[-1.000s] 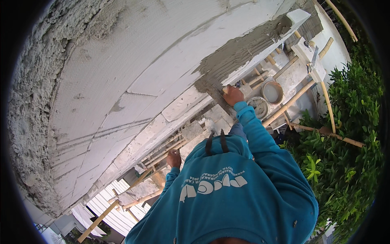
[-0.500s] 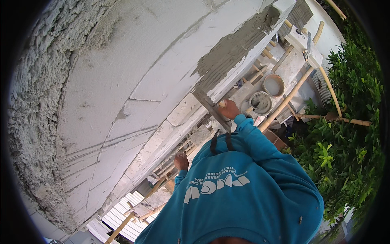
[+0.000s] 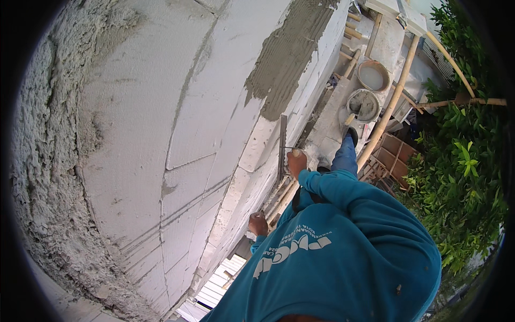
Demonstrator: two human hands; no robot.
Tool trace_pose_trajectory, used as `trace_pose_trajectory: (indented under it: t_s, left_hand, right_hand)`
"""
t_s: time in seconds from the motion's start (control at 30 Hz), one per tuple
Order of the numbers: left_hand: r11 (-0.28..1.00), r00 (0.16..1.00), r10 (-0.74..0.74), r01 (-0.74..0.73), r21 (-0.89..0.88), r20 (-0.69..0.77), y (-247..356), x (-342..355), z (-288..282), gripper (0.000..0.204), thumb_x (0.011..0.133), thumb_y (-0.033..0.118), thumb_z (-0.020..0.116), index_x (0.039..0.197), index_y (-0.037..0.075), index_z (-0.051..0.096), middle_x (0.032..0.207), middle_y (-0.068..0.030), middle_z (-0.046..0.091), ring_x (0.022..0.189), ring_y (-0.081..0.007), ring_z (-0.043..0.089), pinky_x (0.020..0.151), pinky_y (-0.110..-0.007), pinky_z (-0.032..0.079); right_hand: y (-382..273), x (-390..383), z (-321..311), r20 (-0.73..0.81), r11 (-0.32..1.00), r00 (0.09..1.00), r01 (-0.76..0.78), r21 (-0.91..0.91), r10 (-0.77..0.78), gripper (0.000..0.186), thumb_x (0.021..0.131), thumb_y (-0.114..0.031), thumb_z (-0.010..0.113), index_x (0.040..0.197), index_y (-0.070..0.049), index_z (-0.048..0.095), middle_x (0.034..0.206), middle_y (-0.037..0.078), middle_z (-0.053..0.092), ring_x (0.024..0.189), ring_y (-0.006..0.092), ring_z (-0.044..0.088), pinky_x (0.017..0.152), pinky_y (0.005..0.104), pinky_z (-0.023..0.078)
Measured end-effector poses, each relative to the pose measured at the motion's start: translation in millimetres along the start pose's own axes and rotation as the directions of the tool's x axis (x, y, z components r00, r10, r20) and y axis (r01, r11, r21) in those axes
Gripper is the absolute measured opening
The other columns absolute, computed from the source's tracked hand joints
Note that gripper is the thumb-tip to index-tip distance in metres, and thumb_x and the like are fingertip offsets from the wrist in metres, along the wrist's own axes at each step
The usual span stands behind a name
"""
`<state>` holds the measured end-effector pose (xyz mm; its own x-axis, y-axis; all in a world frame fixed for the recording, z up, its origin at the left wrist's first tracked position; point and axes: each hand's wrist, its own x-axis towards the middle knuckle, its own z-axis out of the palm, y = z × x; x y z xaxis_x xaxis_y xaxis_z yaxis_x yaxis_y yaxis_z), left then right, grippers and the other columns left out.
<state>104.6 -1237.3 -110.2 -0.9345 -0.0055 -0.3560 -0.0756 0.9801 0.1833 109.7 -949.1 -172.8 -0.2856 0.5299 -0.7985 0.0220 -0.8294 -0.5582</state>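
Fingers of the right hand [image 3: 296, 162] clamp a notched trowel [image 3: 282, 147] at frame centre, its blade against the white block wall [image 3: 161, 118] below the grey mortar patch [image 3: 284, 59]. Left hand [image 3: 258, 224], lower centre, is curled shut against the wall's edge.

Teal long-sleeved shirt [image 3: 343, 241] with white chest lettering, blue trousers [image 3: 345, 155].

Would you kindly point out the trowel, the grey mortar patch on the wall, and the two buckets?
trowel [image 3: 282, 147], head view, middle of the long blade.
mortar patch [image 3: 287, 53], head view, centre of the grey combed area.
buckets [image 3: 373, 75], head view, inside of the upper one; the other sits just below it.
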Motion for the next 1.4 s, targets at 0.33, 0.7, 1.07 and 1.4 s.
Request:
trace_pose_trajectory:
  t_s: [0.33,0.7,1.07,1.4]
  left_hand:
    - [0.995,0.994,0.098,-0.097,0.019,-0.046,4,8,-39,0.020,0.079,0.025,0.072,0.082,0.005,0.069,0.068,-0.0103,0.066,0.061,-0.0237,0.063,0.061,-0.038,0.050]
    - [0.981,0.982,0.189,-0.188,0.054,-0.022,33,22,-37,0.019,0.079,0.025,0.072,0.081,0.007,0.069,0.066,-0.0102,0.065,0.059,-0.0237,0.061,0.059,-0.038,0.048]
    - [0.990,0.990,0.137,-0.139,0.030,0.040,63,26,-31,0.013,0.080,0.019,0.070,0.081,0.006,0.068,0.064,-0.0089,0.064,0.058,-0.0205,0.060,0.058,-0.036,0.048]
    - [0.990,0.990,0.134,-0.137,0.042,0.050,77,25,-13,0.014,0.080,0.021,0.070,0.082,0.007,0.069,0.065,-0.0093,0.066,0.060,-0.0197,0.063,0.058,-0.036,0.048]
  right_hand:
    - [8,65,63,-0.207,0.959,0.961,0.220,0.180,-0.182,0.007,0.080,-0.008,0.061,0.085,-0.004,0.060,0.066,0.003,0.058,0.057,0.0125,0.054,0.052,0.0308,0.045]
    - [42,5,43,-0.185,0.982,0.970,0.137,-0.127,-0.159,0.011,0.078,-0.012,0.064,0.085,-0.003,0.063,0.067,0.007,0.061,0.059,0.0157,0.056,0.057,0.0356,0.047]
    - [-43,114,32,-0.247,0.971,0.939,0.232,-0.059,-0.240,0.017,0.077,-0.015,0.064,0.088,-0.002,0.064,0.069,0.010,0.063,0.058,0.0190,0.060,0.057,0.0359,0.050]
    - [-147,205,5,-0.270,0.952,0.913,0.287,-0.105,-0.305,0.020,0.077,-0.017,0.064,0.089,0.000,0.066,0.071,0.013,0.066,0.063,0.0230,0.064,0.062,0.0376,0.051]
